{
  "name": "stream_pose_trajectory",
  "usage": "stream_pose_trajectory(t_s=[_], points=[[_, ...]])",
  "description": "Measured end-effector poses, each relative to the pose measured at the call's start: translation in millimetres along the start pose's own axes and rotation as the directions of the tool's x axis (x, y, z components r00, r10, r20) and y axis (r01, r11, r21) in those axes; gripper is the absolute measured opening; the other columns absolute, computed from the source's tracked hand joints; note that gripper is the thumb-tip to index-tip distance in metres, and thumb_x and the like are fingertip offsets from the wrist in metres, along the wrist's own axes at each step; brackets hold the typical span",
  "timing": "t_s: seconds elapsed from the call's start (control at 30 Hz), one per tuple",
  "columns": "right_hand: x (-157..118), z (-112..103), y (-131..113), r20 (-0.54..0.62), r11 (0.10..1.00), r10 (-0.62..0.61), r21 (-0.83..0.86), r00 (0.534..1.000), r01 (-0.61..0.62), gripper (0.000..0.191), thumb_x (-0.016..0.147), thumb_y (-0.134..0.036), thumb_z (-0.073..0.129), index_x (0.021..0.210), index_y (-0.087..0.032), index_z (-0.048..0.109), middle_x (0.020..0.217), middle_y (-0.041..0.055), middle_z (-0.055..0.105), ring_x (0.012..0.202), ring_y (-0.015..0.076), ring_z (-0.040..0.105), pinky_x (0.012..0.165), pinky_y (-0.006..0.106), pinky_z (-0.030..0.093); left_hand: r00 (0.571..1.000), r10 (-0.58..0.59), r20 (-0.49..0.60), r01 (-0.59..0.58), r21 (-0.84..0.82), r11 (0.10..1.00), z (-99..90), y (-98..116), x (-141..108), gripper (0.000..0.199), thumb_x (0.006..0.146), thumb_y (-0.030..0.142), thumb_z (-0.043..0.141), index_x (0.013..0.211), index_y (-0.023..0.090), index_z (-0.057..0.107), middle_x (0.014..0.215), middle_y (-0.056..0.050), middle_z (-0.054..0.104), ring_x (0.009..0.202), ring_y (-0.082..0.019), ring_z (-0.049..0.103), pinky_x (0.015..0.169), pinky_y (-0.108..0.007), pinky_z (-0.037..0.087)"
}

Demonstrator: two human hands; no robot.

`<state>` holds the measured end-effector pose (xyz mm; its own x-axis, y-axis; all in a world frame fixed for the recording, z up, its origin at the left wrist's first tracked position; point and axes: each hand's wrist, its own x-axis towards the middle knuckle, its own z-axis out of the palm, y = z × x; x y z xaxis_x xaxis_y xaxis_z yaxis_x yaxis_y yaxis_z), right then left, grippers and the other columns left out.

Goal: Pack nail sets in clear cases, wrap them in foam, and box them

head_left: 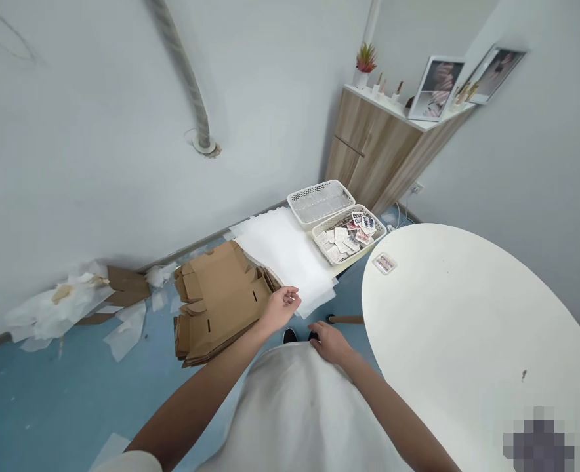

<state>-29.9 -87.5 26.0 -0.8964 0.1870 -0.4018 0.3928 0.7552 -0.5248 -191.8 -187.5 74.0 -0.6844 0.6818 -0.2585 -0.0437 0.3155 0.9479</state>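
Note:
My left hand (283, 307) hovers over the near edge of a stack of thin white sheets (285, 252), its fingers loosely bent and nothing visible in it. Close in front of my white top is my right hand (328, 341), fingers slightly bent and apart, holding nothing I can see. Flat brown cardboard boxes (221, 295) lie stacked left of the sheets. Beyond the sheets stand two white plastic baskets. The nearer basket (314, 241) holds many small printed cards (352, 236); the farther basket (297, 200) contains clear plastic pieces (322, 202).
A round white table (447, 314) fills the right side, with a small clear case (384, 263) near its left edge. Scrap paper (63, 301) litters the blue floor (39, 406) by the wall. A wooden cabinet (373, 131) with framed pictures (436, 88) stands in the corner.

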Motion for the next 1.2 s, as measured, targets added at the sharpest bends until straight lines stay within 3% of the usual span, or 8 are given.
stream_pose_trajectory(t_s=[0.17, 0.43, 0.63, 0.73, 0.83, 0.93, 1.1, 1.2], points=[[28, -21, 7, -0.079, 0.999, -0.006, 0.047, 0.997, 0.009, 0.033, 0.077, -0.018, 0.047, 0.109, -0.018, 0.053, 0.101, 0.0094, 0.057, 0.094, 0.0214, 0.054, 0.077, 0.031, 0.042, 0.999, 0.025, -0.031, -0.028, -0.119, 0.993, -5.1, 18, 21, 0.028, 0.073, 0.032, 0.057, 0.096, 0.017, 0.056, 0.088, -0.005, 0.06, 0.079, -0.013, 0.058, 0.073, -0.029, 0.047], [98, -44, 25, -0.265, 0.985, 0.099, 0.163, 0.959, -0.056, 0.04, 0.079, -0.024, 0.047, 0.118, -0.016, 0.048, 0.119, 0.0146, 0.044, 0.112, 0.0263, 0.043, 0.091, 0.043, 0.039, 0.962, -0.251, -0.108, 0.223, -0.221, 0.949, -9.7, 33, 80, 0.052, 0.074, 0.034, 0.059, 0.121, 0.024, 0.038, 0.134, -0.011, 0.035, 0.116, -0.022, 0.044, 0.089, -0.033, 0.04], [159, -59, 41, -0.26, 0.975, 0.164, 0.188, 0.952, -0.116, 0.05, 0.08, -0.029, 0.046, 0.126, -0.012, 0.038, 0.136, 0.0165, 0.028, 0.126, 0.0294, 0.026, 0.097, 0.045, 0.033, 0.835, -0.549, 0.037, 0.546, -0.178, 0.819, 4.0, 14, 132, 0.06, 0.071, 0.048, 0.059, 0.124, 0.028, 0.04, 0.141, -0.007, 0.029, 0.13, -0.027, 0.022, 0.099, -0.038, 0.03], [180, -58, 49, -0.223, 0.972, 0.19, 0.183, 0.956, -0.15, 0.051, 0.08, -0.028, 0.045, 0.127, -0.01, 0.036, 0.138, 0.0182, 0.025, 0.128, 0.0301, 0.024, 0.097, 0.046, 0.031, 0.783, -0.621, 0.038, 0.618, -0.165, 0.769, 22.4, -11, 150, 0.059, 0.071, 0.045, 0.06, 0.123, 0.025, 0.042, 0.14, -0.007, 0.031, 0.131, -0.026, 0.022, 0.102, -0.036, 0.026], [187, -51, 47, -0.133, 0.976, 0.172, 0.158, 0.976, -0.151, 0.052, 0.079, -0.025, 0.046, 0.127, -0.009, 0.036, 0.139, 0.0188, 0.028, 0.128, 0.0303, 0.023, 0.096, 0.046, 0.031, 0.685, -0.729, -0.012, 0.711, -0.209, 0.671, 37.8, -34, 157, 0.059, 0.074, 0.042, 0.057, 0.125, 0.02, 0.04, 0.141, -0.01, 0.028, 0.129, -0.025, 0.027, 0.101, -0.035, 0.028], [185, -45, 37, -0.064, 0.986, 0.116, 0.126, 0.991, -0.108, 0.054, 0.077, -0.021, 0.046, 0.128, -0.01, 0.036, 0.14, 0.0167, 0.027, 0.13, 0.0297, 0.018, 0.098, 0.046, 0.026, 0.656, -0.748, -0.104, 0.709, -0.257, 0.657, 44.7, -45, 157, 0.052, 0.074, 0.039, 0.058, 0.119, 0.017, 0.047, 0.136, -0.012, 0.037, 0.123, -0.024, 0.037, 0.098, -0.033, 0.033], [184, -44, 21, 0.014, 0.987, 0.003, 0.162, 1.0, -0.005, 0.058, 0.074, -0.014, 0.044, 0.132, -0.01, 0.033, 0.14, 0.0148, 0.031, 0.132, 0.0269, 0.016, 0.101, 0.048, 0.017, 0.706, -0.697, -0.128, 0.625, -0.351, 0.697, 43.2, -47, 161, 0.025, 0.074, 0.037, 0.058, 0.091, 0.018, 0.061, 0.102, -0.009, 0.063, 0.097, -0.02, 0.057, 0.084, -0.031, 0.044], [188, -43, 21, 0.023, 0.967, -0.061, 0.251, 0.998, 0.053, 0.06, 0.074, -0.013, 0.043, 0.133, -0.01, 0.03, 0.138, 0.0134, 0.034, 0.131, 0.025, 0.02, 0.101, 0.045, 0.021, 0.635, -0.75, -0.188, 0.636, -0.424, 0.645, 39.3, -51, 166, 0.018, 0.072, 0.035, 0.058, 0.075, 0.017, 0.06, 0.083, -0.007, 0.065, 0.081, -0.018, 0.06, 0.074, -0.03, 0.047]])
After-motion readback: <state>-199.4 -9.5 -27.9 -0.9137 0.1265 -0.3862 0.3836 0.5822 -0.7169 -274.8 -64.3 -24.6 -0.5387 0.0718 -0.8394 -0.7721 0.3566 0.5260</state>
